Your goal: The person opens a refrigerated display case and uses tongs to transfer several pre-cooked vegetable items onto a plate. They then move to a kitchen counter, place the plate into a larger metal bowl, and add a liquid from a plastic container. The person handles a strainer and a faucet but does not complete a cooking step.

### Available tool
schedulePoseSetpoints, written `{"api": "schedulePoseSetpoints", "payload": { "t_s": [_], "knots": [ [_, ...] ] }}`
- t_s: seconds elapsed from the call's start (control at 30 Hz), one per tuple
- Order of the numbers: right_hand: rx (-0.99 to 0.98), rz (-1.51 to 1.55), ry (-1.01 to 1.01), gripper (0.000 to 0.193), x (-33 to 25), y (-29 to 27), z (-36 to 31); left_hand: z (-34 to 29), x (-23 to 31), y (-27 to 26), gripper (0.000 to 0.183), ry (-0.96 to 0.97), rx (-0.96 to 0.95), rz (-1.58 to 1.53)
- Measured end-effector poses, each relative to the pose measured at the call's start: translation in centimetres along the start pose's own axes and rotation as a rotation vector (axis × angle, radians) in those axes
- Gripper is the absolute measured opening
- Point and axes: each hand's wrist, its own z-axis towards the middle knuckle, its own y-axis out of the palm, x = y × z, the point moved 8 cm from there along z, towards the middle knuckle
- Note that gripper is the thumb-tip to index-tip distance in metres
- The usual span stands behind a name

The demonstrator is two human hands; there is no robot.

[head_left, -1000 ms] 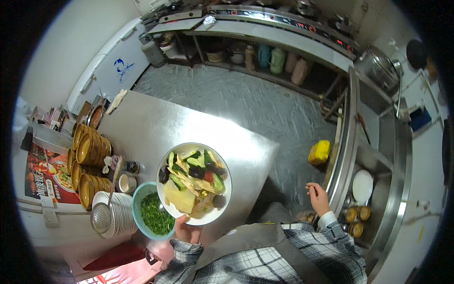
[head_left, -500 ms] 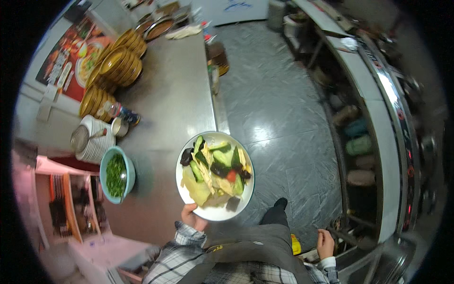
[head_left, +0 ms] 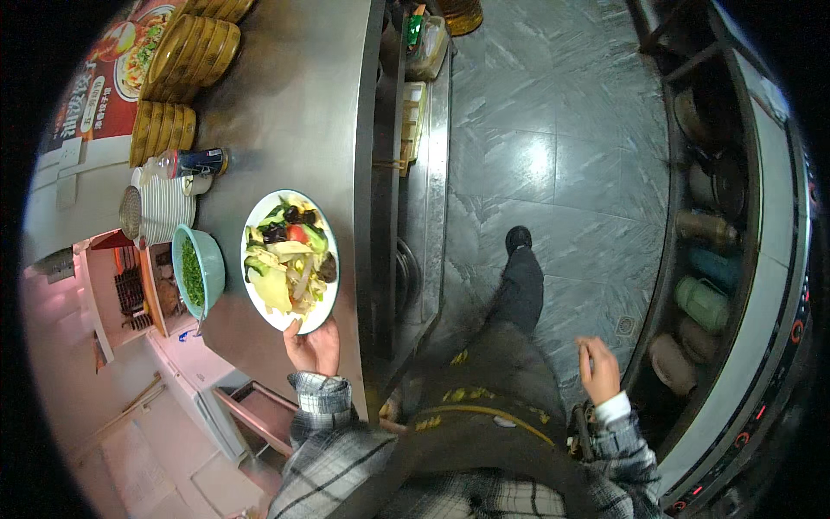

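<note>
A white oval-looking plate (head_left: 323, 304) carries mixed food (head_left: 292, 246): pale yellow slices, green cucumber pieces, black fungus, cream strips and a red piece. My left hand (head_left: 315, 348) grips it at the near rim, fingers under the edge, thumb at the side. The plate is over or on the steel counter (head_left: 285, 130); which one I cannot tell. Left of it stands a light teal bowl (head_left: 215, 275) of chopped greens (head_left: 191, 272), with a utensil handle at its near edge. My right hand (head_left: 598, 370) hangs over the floor on the right, fingers curled in, nothing visible in it.
Along the counter's left side are stacked yellow-brown bowls (head_left: 192, 54), a bottle (head_left: 194, 163) and stacked white plates (head_left: 167, 208). Under the counter runs a lower shelf (head_left: 430, 199) with containers. Right of the grey tiled floor (head_left: 501, 164), a shelf holds pots and a green flask (head_left: 702, 303).
The plate and my left hand have moved left, further over the counter, and the plate looks more tilted. My view has turned and a foot has stepped forward.
</note>
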Motion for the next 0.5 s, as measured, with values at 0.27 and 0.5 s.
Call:
{"api": "schedulePoseSetpoints", "payload": {
  "t_s": [0.27, 0.5],
  "knots": [
    [-0.101, -0.071, -0.133, 0.013, 2.1, -3.7, 19.8, 4.6, -2.5, 1.5, 0.047, 0.118, 0.002, -0.145],
    [-0.243, 0.090, -0.409, 0.016, -0.5, 2.7, 33.2, 5.1, -3.1, 0.4, 0.048, 0.171, 0.170, -0.218]
  ]
}}
